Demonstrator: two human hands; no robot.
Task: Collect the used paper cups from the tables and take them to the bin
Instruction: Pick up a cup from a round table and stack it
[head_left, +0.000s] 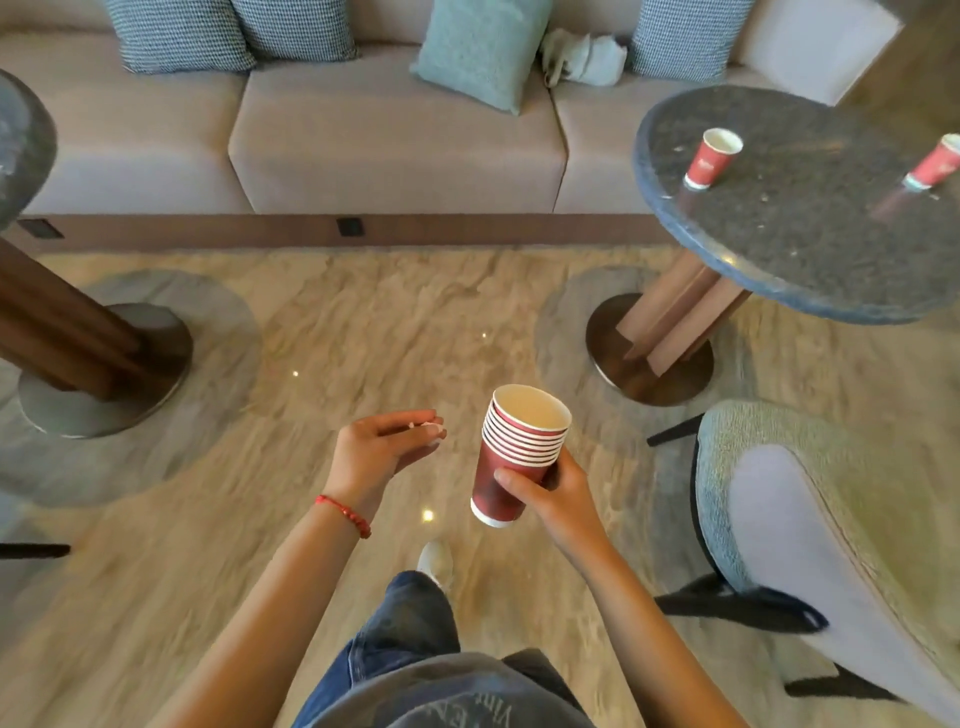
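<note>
Beige sofa (363, 145) w/ cushions (480, 49), armchair (831, 545) nr marble floor (363, 322).

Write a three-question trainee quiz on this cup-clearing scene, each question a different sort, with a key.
1. True or false: the right hand holds a stack of nested red cups.
2. How many cups stand on the round table at right? A) none B) two C) five
3. Fill in: the left hand pinches a small white ____ at its fingertips.

Key:
1. True; the right grip wraps the stack low on its side.
2. B; a near cup and an edge cup, both upright.
3. Scrap; what it is cannot be told.
</note>
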